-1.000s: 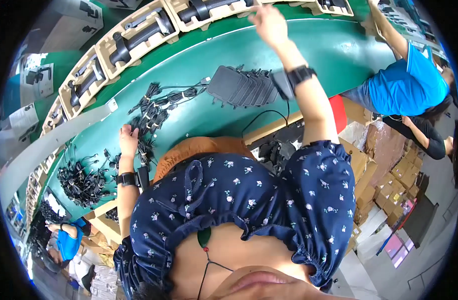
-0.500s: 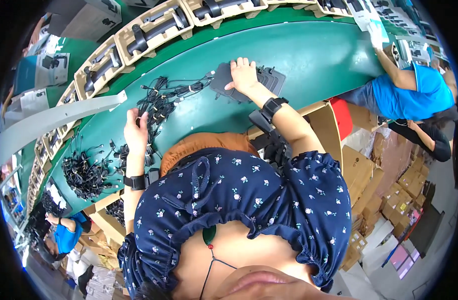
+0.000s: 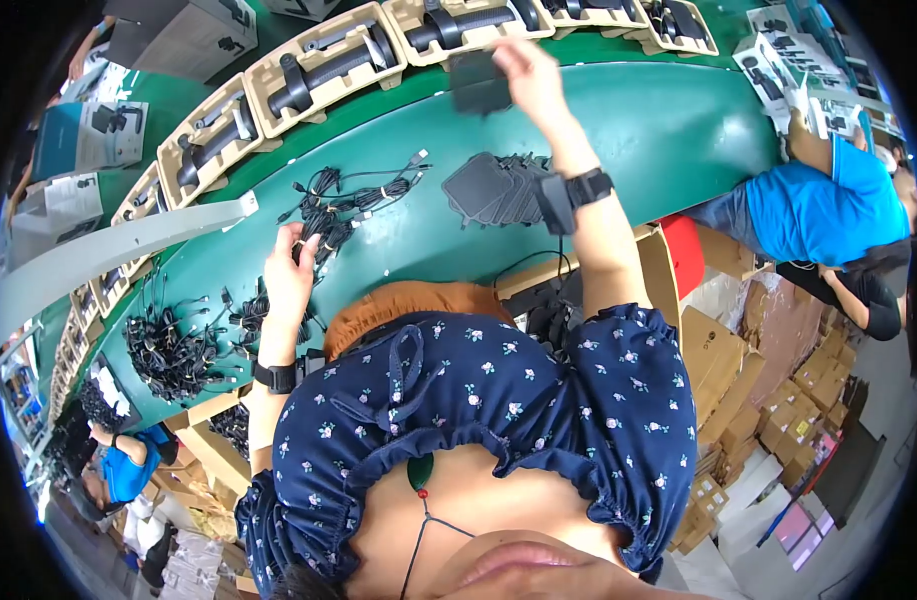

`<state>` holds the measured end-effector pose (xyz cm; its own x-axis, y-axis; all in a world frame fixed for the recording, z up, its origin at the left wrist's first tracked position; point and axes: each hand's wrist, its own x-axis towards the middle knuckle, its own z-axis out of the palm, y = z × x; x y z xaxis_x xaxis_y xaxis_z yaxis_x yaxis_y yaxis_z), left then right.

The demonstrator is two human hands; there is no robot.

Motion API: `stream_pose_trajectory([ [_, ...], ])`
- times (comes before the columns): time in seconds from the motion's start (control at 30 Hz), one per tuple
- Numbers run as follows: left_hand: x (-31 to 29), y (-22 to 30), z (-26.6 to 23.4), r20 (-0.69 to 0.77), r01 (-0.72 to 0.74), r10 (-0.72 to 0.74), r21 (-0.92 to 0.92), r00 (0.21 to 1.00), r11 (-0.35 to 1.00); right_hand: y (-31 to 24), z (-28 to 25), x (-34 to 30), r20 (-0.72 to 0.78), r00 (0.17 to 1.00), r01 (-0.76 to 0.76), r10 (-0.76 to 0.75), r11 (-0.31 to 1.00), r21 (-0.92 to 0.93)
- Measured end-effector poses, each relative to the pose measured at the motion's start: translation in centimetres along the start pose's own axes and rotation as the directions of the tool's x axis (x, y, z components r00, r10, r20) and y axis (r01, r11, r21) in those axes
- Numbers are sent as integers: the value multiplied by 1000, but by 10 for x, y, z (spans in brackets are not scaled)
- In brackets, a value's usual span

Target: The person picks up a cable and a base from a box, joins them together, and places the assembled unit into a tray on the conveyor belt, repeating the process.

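Observation:
My right hand (image 3: 532, 82) is raised at the far edge of the table, pinching one flat dark plate (image 3: 479, 84) by its right side. The plate hangs just in front of the beige trays. Below it, a fanned stack of similar dark plates (image 3: 494, 190) with small edge tabs lies on the green table. My left hand (image 3: 292, 262) is closed with its fingertips on a black cable bundle (image 3: 324, 232) at the lower end of a pile of tied cables. Light-coloured plugs show at the pile's upper right end.
Beige moulded trays (image 3: 324, 75) with black gimbal-like devices line the far side. More tangled cables (image 3: 169, 350) lie at the left, near a grey metal arm (image 3: 129, 235). An open cardboard box (image 3: 214, 440) stands by the near edge. A co-worker in blue (image 3: 804, 215) works at the right.
My right hand has lifted a dark plate off the stack and carried it up toward the trays. My left hand has shifted slightly right and down on the cables.

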<state>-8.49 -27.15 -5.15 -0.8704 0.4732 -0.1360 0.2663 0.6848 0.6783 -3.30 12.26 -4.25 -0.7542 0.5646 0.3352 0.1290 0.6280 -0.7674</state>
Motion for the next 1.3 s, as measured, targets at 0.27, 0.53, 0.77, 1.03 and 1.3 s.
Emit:
stream_pose_trajectory([
  [0.27, 2, 22, -1, -4, -138, 138, 14, 990, 990, 26, -34, 112, -410, 893, 213, -188, 977, 17],
  [0.53, -9, 34, -12, -11, -58, 57, -58, 998, 997, 48, -12, 141, -156, 921, 226, -358, 814, -534],
  [0.77, -10, 34, -2, -80, -289, 282, -85, 956, 954, -10, 17, 69, 84, 836, 499, -543, 686, -530],
  [1.03, -21, 59, -33, -86, -431, 423, -146, 902, 890, -187, 73, -88, 822, 431, 299, -373, 918, 259],
  [1.3, -33, 52, -57, -345, -269, 95, -501, 934, 822, -233, 76, -87, 733, 674, -466, -96, 715, 522],
])
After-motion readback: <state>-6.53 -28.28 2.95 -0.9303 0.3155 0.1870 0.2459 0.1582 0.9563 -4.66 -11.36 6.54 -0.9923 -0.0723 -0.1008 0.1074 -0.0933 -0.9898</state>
